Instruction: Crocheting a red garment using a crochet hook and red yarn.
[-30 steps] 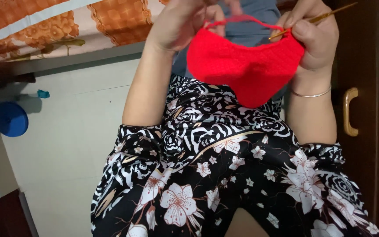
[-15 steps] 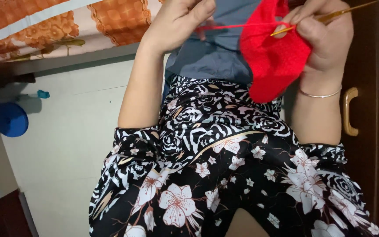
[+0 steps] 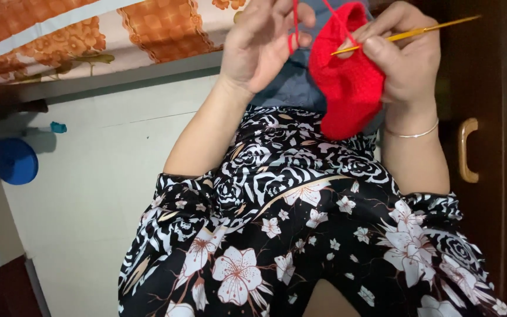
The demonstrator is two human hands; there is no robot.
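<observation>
Hands up near top of my head view. Right hand (image 3: 403, 58) pinches yellow crochet hook (image 3: 409, 34) between thumb and fingers, same fingers clamped on upper edge of red crochet piece (image 3: 347, 82); piece hangs below hand, over grey cloth (image 3: 291, 88). Left hand (image 3: 265, 41) sits just left of piece, fingers curled narrow around red yarn (image 3: 294, 26) running up out of frame. Silver bangle (image 3: 412, 134) on right wrist. Floral black dress (image 3: 300, 235) fills lower frame. Blue round object (image 3: 14, 159) far left.

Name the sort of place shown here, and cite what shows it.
Probably a bedroom at home: an orange patterned bedsheet on a bed edge, a wooden cupboard door with a handle, and a pale tiled floor.
</observation>
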